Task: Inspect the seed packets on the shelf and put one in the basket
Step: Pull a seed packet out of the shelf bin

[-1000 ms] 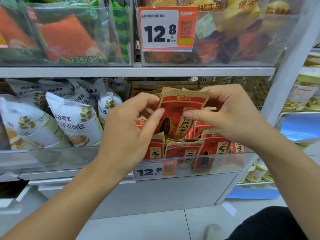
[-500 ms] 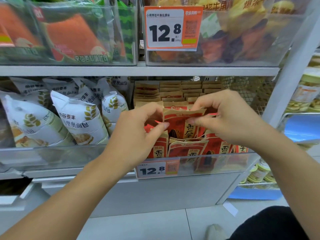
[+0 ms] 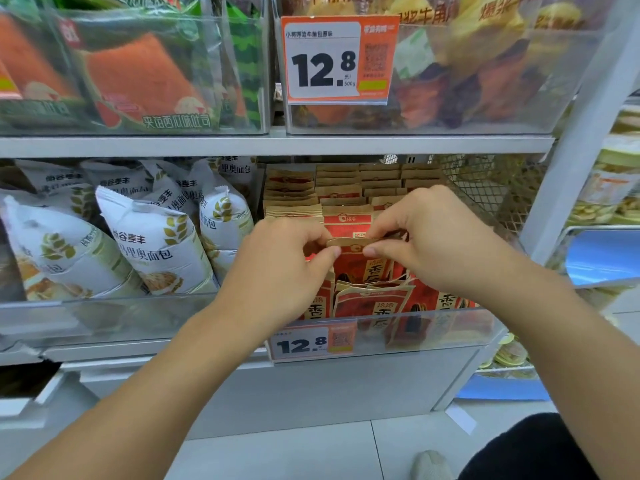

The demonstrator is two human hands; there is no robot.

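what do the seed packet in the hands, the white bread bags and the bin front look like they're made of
Seed packet: seemingly kraft paper, matte tan top strip with a printed red face; the top edge creases under the fingers.
White bread bags: probably plastic film, slightly glossy, with crimped serrated end seals and a puffy shape.
Bin front: clear rigid plastic, likely acrylic; packets show through it and it reflects light.

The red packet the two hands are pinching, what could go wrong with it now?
1. Both hands, left and right, pinch only the top edge of the red packet, so the grip is thin and it might slip back into the bin.
2. Other packets stand tight against it, so lifting it could drag one up or tip them.
3. No basket is in view, so the drop may need a blind reach.
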